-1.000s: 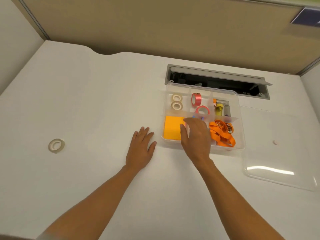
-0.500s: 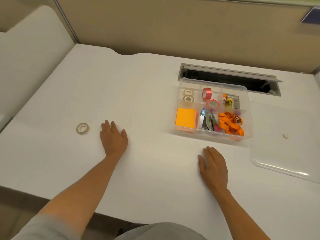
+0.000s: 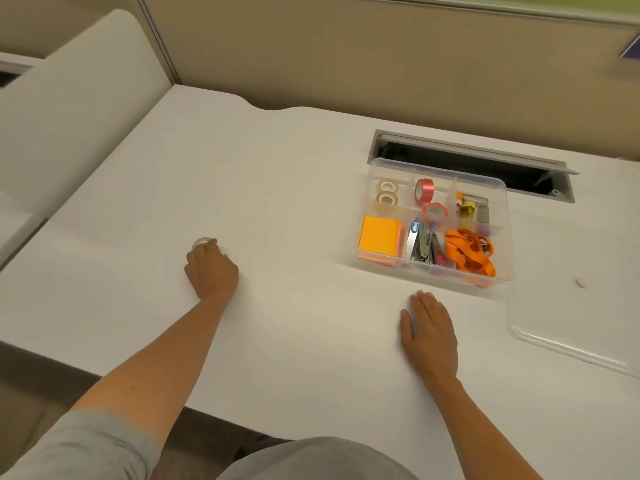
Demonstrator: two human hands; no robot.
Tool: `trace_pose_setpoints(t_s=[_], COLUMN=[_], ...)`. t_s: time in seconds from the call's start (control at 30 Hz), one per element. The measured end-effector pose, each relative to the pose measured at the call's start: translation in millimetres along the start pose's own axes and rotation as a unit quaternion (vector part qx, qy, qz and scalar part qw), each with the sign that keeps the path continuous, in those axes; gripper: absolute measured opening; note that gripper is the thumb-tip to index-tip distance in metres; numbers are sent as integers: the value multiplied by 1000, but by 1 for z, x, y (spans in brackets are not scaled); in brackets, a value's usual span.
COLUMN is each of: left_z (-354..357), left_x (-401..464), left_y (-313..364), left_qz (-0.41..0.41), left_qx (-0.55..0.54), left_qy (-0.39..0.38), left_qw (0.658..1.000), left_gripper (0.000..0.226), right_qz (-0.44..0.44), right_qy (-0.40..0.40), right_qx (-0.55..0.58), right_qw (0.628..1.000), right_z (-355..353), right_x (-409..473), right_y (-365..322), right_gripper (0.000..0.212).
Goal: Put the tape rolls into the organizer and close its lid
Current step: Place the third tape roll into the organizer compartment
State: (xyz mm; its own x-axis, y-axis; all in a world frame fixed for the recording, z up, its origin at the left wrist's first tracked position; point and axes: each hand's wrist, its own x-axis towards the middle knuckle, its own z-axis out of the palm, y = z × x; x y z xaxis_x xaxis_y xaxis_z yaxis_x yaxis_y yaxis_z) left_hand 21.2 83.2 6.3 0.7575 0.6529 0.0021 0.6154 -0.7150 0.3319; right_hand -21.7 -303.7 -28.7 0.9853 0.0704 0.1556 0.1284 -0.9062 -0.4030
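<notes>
White surface carries everything. My left hand is curled over the last loose tape roll, which lies flat toward the left side, well apart from the organizer. Only a pale arc of the roll shows past my fingertips, on their far side; they touch it, but I cannot tell whether my grip has closed around it or only rests on top. My right hand lies flat and open on the surface, holding nothing, just in front of the organizer's near wall.

The organizer stands toward the right, near the far edge, open. Two whitish tape rolls sit in its far-left compartment, and two red tape rolls in the middle one behind the staple tools. Its clear lid lies flat on the surface, just right of the organizer.

What matters for the coming move, as I judge it: the organizer lies to the right and slightly farther away from my left hand, so the roll must travel across the surface that way, toward the far-left compartment, the nearest one to that hand. The lid is nearer my right hand, which suits it for closing afterwards.
</notes>
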Motion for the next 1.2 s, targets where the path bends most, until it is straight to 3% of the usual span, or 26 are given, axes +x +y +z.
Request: trace_pose_setpoints(t_s=[0.17, 0.33, 0.43, 0.7, 0.93, 1.2], left_z=[6, 10, 14, 26, 26, 36], left_x=[-14, -12, -11, -22, -13, 4], left_y=[12, 9, 12, 68, 157, 242], left_qz=[-4, -71, -57, 116, 249, 368], left_qx=[-5, -13, -22, -120, -216, -154], left_qy=[42, 29, 28, 32, -23, -44], left_qw=[999, 997, 998, 985, 944, 916], left_gripper=[40, 32, 27, 19, 19, 25], right_qz=[12, 12, 16, 33, 50, 75], right_qy=[-1, 0, 0, -11, -32, -59], right_qx=[3, 7, 9, 16, 0, -22], right_qw=[1000, 1000, 1000, 999, 998, 995], right_z=[1, 2, 3, 6, 6, 7], right_x=[1, 0, 1, 3, 5, 5], right_y=[1, 1, 2, 5, 4, 5], right_gripper=[41, 42, 43, 46, 54, 59])
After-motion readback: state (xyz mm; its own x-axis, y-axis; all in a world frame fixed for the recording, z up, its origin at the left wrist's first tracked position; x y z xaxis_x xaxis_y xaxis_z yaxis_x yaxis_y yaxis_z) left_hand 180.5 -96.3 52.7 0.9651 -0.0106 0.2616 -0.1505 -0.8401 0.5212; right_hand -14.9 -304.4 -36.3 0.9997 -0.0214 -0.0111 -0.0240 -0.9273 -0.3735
